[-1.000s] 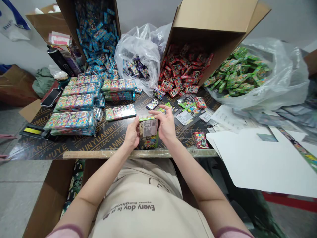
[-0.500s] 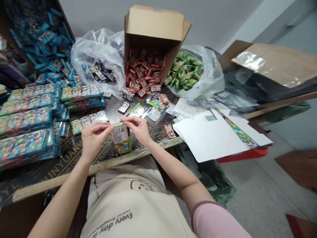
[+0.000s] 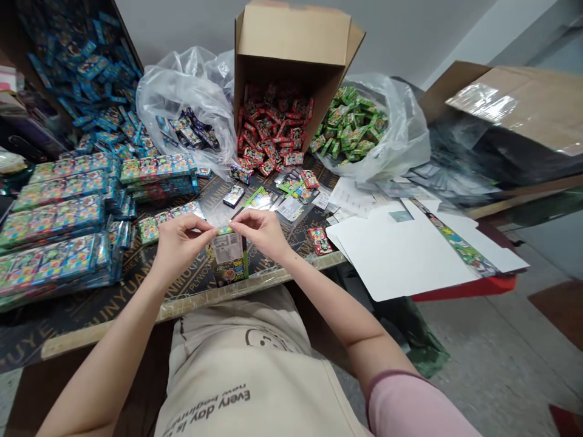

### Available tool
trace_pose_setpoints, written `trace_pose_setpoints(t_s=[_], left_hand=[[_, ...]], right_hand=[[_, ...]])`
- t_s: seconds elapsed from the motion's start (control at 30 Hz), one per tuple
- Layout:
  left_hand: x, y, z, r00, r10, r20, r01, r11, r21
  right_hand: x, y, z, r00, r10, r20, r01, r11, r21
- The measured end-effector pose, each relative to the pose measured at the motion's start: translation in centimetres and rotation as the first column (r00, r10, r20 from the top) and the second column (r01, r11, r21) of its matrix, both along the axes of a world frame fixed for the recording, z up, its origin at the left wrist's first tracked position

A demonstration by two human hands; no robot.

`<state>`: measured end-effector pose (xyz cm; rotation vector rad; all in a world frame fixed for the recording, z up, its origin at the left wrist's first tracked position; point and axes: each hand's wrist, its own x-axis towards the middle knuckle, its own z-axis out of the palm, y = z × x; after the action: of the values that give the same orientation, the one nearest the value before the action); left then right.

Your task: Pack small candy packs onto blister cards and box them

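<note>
A small colourful printed carton [image 3: 229, 258] stands upright near the table's front edge. Both my hands are at its top. My left hand [image 3: 178, 243] pinches the top flap from the left, fingers closed. My right hand [image 3: 260, 232] pinches the same flap from the right, fingers closed. Flat printed packets [image 3: 172, 217] and a loose purple pack [image 3: 234, 195] lie just behind the carton.
Stacks of wrapped packets [image 3: 59, 218] fill the left. At the back are blue packs [image 3: 82, 67], a clear bag [image 3: 186, 115] of purple packs, a tipped cardboard box [image 3: 291, 36] of red packs and a bag of green packs [image 3: 355, 124]. White card sheets [image 3: 410, 255] overhang the right.
The view has swung to the right. My hands have moved from the carton's sides up to its top, where they now pinch the flap.
</note>
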<state>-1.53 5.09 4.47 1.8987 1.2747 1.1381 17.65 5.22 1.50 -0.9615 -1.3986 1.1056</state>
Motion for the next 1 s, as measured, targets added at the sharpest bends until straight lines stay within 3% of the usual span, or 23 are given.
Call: trace_pose_setpoints(t_s=[0.13, 0.3, 0.47, 0.53, 0.57, 0.63, 0.7, 0.73, 0.8, 0.87, 1.0], left_hand=[[-0.3, -0.6, -0.4, 0.993, -0.039, -0.113, 0.061, 0.979, 0.195], [-0.2, -0.7, -0.9, 0.978, -0.094, -0.185, 0.144, 0.949, 0.281], [0.7, -1.5, -1.9, 0.978, -0.073, -0.193, 0.136, 0.93, 0.34], [0.8, -2.1, -2.2, 0.981, -0.073, -0.181, 0.132, 0.929, 0.345], [0.8, -2.3, -2.3, 0.982, -0.077, -0.175, 0.134, 0.93, 0.343], [0.8, -2.6, -2.4, 0.985, -0.074, -0.158, 0.126, 0.928, 0.351], [0.8, -2.7, -2.5, 0.99, -0.053, -0.133, 0.1, 0.922, 0.373], [0.9, -2.7, -2.6, 0.992, -0.044, -0.12, 0.087, 0.92, 0.383], [1.0, -2.7, -2.8, 0.994, -0.035, -0.102, 0.072, 0.917, 0.393], [1.0, -2.7, -2.9, 0.995, -0.032, -0.095, 0.067, 0.916, 0.396], [0.9, -2.8, -3.0, 0.995, -0.024, -0.1, 0.062, 0.919, 0.389]], right_hand=[[0.4, -0.6, -0.7, 0.994, -0.031, 0.108, 0.02, 0.995, 0.102], [0.3, -2.0, -1.5, 0.975, -0.114, 0.191, 0.046, 0.943, 0.329], [2.5, -1.2, -2.4, 0.956, -0.016, 0.293, -0.036, 0.985, 0.169], [5.4, 0.0, -3.6, 0.871, -0.123, 0.476, 0.055, 0.986, 0.154], [7.1, 0.7, -4.4, 0.779, -0.196, 0.596, 0.127, 0.979, 0.157], [10.8, 2.0, -6.1, 0.505, -0.286, 0.814, 0.304, 0.942, 0.142], [13.7, 2.8, -7.8, 0.272, -0.239, 0.932, 0.459, 0.884, 0.093], [14.6, 2.9, -8.5, 0.214, -0.167, 0.962, 0.489, 0.871, 0.043], [14.9, 2.8, -9.7, 0.183, -0.031, 0.983, 0.463, 0.884, -0.058], [13.8, 2.5, -10.5, 0.21, 0.036, 0.977, 0.361, 0.926, -0.112], [12.3, 2.7, -10.5, 0.3, 0.008, 0.954, 0.219, 0.973, -0.077]])
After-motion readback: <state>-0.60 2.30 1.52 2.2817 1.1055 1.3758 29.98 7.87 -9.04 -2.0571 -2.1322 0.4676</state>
